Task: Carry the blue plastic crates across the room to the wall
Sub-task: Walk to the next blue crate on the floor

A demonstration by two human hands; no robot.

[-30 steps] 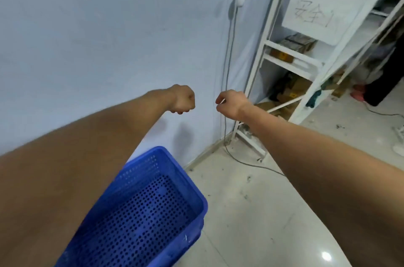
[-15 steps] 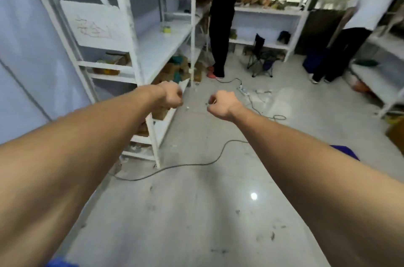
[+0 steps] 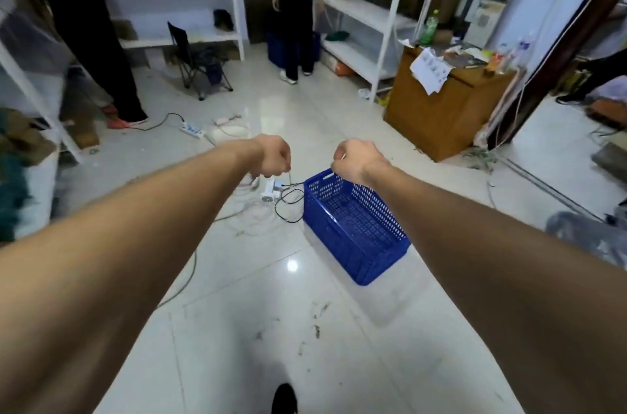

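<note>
A blue perforated plastic crate [image 3: 356, 230] stands on the white tiled floor a little right of the middle, and nothing lies inside it. Both my arms stretch forward at about chest height. My left hand [image 3: 274, 156] is a closed fist, left of the crate and above the floor cables. My right hand [image 3: 356, 159] is also a closed fist; it overlaps the crate's far rim in the picture but holds nothing. More blue crates [image 3: 276, 49] stand far back by the shelves, partly hidden behind a person's legs.
Cables and a power strip [image 3: 193, 130] lie across the floor ahead and left. A wooden cabinet [image 3: 441, 111] stands at right, white shelving [image 3: 380, 27] behind. Two people [image 3: 298, 6] stand at the back. A folding chair [image 3: 196, 64] is left of centre.
My view has swung from the wall and the crates set there, past the shelves, round to the room's middle. Both fists have stayed closed in front of me. A crate on the floor came into sight.
</note>
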